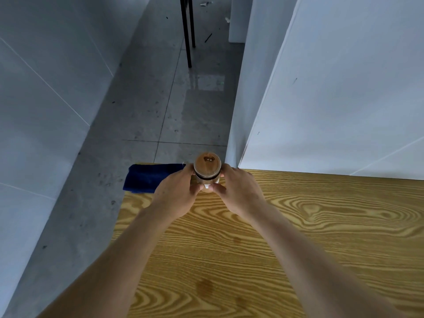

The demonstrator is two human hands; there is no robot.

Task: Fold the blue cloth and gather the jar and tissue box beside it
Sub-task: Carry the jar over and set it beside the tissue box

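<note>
Where the wooden surface (275, 226) ends at its far-left corner, the folded blue cloth (146, 177) lies at about eleven o'clock, slightly overhanging the edge above grey floor (142, 106). Just right of it, at twelve o'clock, both hands grip the jar (207, 172): left hand (176, 193) and right hand (238, 191) curl round its sides. Its wooden lid is on; contents probably hidden.
</note>
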